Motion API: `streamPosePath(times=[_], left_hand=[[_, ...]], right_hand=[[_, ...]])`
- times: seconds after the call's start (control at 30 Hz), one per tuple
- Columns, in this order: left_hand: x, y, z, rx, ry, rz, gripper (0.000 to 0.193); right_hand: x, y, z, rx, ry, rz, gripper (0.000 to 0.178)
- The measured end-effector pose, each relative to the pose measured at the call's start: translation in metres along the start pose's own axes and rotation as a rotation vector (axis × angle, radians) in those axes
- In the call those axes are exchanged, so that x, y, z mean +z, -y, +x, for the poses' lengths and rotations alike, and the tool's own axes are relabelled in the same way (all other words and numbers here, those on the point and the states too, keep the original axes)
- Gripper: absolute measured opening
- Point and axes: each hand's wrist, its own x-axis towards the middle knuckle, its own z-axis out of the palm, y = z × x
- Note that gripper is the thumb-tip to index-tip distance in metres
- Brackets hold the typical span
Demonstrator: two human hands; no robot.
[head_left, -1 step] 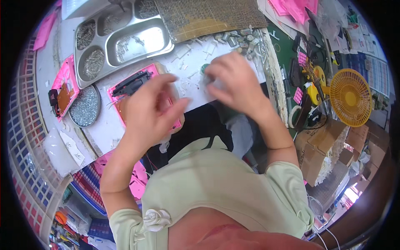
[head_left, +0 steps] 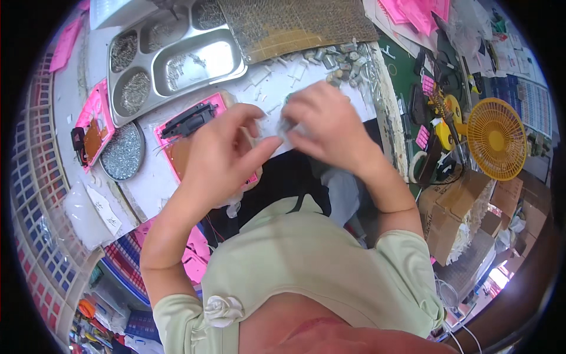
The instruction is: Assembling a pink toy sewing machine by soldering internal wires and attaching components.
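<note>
Over pink casing (head_left: pixel 219 102), left hand (head_left: pixel 226 147)

Left of centre, a bright pink casing (head_left: pixel 220 101) with a brown board (head_left: pixel 179 151) and black part (head_left: pixel 188 120). Upper left, a silver tray (head_left: pixel 217 58). Right, a yellow fan (head_left: pixel 495 139). Left edge, off-white latticework (head_left: pixel 81 276) checkered with red and blue. Bottom, a plain pale-green shirt (head_left: pixel 312 253), white flower (head_left: pixel 223 311).

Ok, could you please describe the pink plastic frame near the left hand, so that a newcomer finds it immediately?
Start from the large silver metal compartment tray. Nearer the person lies the pink plastic frame, partly hidden behind the left hand, with a long black plastic part along its upper end. A similar pink frame farther left has no hand over it.
</note>
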Motion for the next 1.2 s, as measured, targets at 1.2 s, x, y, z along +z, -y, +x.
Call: streamPosePath(times=[1.2], left_hand=[[0.077, 0.010, 0.216, 0.281, 0.097, 1.149, 0.015]], right_hand=[[-0.010, -0.026, -0.088, 0.601, -0.485, 1.055, 0.041]])
